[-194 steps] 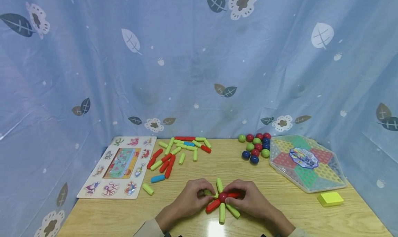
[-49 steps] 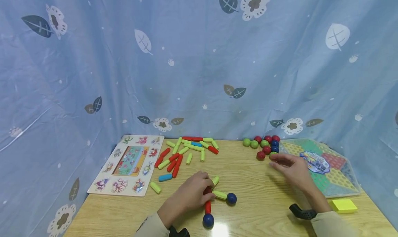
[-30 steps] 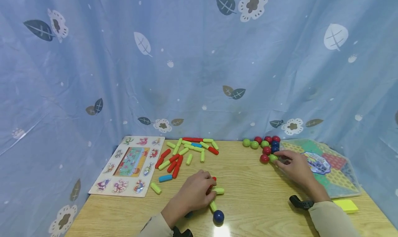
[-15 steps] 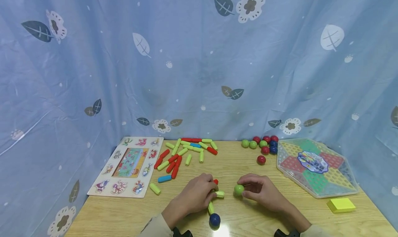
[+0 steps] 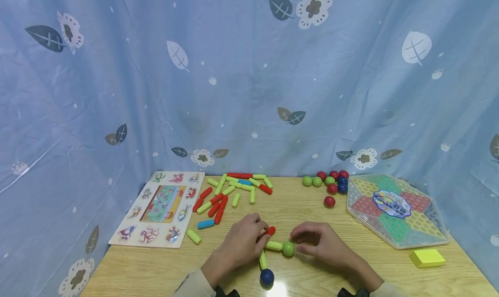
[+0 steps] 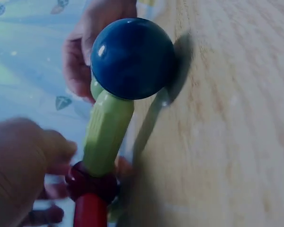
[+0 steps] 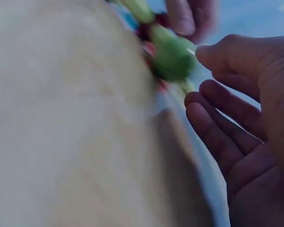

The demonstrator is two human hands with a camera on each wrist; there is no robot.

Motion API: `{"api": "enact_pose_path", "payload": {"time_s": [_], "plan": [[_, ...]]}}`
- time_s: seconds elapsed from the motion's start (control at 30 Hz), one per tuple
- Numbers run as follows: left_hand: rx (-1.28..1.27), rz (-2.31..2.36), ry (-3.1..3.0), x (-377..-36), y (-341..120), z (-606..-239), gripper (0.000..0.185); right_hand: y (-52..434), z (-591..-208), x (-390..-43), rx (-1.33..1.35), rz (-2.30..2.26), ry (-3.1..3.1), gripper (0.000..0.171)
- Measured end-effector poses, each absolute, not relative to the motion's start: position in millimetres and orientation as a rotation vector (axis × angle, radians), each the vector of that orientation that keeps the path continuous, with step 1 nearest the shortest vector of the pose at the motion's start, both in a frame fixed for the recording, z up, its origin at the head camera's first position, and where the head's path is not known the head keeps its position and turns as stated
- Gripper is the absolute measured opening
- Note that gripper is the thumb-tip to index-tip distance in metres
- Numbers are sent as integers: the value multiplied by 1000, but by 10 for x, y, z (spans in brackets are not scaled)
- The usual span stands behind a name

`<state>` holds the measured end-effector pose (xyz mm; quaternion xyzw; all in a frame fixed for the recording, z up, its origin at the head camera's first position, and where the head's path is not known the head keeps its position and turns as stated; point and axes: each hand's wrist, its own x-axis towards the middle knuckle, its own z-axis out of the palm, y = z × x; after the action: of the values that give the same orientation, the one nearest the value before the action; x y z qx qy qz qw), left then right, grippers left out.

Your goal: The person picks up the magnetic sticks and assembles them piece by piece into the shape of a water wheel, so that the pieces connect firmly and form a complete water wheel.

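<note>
Head view: nearest you, a dark blue ball [image 5: 267, 278] sits on the wooden table [image 5: 312, 284], at the end of a yellow-green stick [image 5: 263, 260]. That stick runs back to a dark red ball [image 6: 92, 183], pinched between the thumb and fingers of your left hand [image 5: 247, 240]. A second yellow-green stick [image 5: 274, 246] points right, ending at a green ball [image 5: 288, 249]. Your right hand [image 5: 325, 245] is just beside it — thumb and fingers apart; contact can't be told. A red stick [image 5: 271, 230] pokes out past your left hand. Off right lies a yellow block [image 5: 426, 258]. Farther back — a puzzle board [image 5: 161, 234], loose sticks [image 5: 220, 209], clustered balls [image 5: 332, 188] and a star-patterned board [image 5: 396, 225], before a blue curtain [image 5: 249, 80].
</note>
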<state>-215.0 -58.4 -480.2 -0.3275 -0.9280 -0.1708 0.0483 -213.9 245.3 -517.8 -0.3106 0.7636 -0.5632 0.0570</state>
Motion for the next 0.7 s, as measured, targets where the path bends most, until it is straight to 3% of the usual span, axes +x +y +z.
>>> {"api": "enact_pose_path", "payload": {"time_s": [0.17, 0.4, 0.57, 0.7], "plan": [[-877, -457, -2891, -2125, -563, -4772, 27, 2883, -5077, -2316, -729, -1787, 2608, 24], [-1024, -393, -2924, -2073, -510, -4724, 15, 3425, -5010, -2567, -410, -1746, 2954, 28], [-988, -344, -2971, -2042, -454, -4710, 15, 3478, -5035, -2673, -343, -1378, 3154, 38], [-904, -376, -2990, -2030, -417, -4713, 20, 3379, -5050, -2774, -389, -1070, 3290, 34]]}}
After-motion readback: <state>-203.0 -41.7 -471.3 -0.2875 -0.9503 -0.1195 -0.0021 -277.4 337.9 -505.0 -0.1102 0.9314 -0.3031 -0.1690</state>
